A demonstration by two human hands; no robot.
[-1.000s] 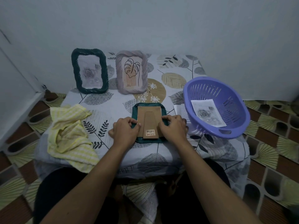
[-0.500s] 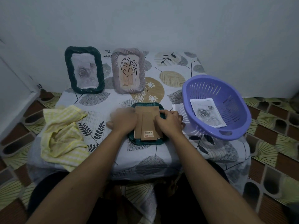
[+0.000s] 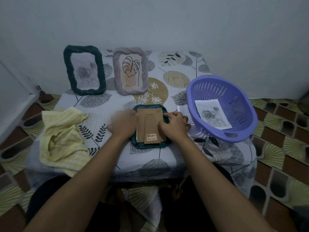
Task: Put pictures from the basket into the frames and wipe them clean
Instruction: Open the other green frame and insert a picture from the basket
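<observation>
While both hands work at it, the head view shows the teal ribbed picture frame (image 3: 148, 146) lying face down on the leaf-printed tablecloth (image 3: 100, 102), its brown cardboard backing board (image 3: 150, 122) uppermost. The right hand (image 3: 174, 125) has bent fingers pinching the board's right edge. The left hand (image 3: 122, 124) rests on the opposite edge, too blurred to tell whether it grips or only presses. A thin white strip shows along the board's left side, probably the picture beneath.

The board looks light and stiff but easily creased, so pressure belongs at its edges, not on the fold-out stand. The frame itself seems rigid, and its glazing is likely fragile, so it is best lifted by both long sides.

Right of the grip sits the purple slotted plastic basket (image 3: 223, 138) holding a grey rose print (image 3: 212, 114). Left of it lies the crumpled yellow striped cloth (image 3: 61, 139). Beyond the hands stand a dark green frame (image 3: 66, 67) and a lilac frame (image 3: 117, 72).
</observation>
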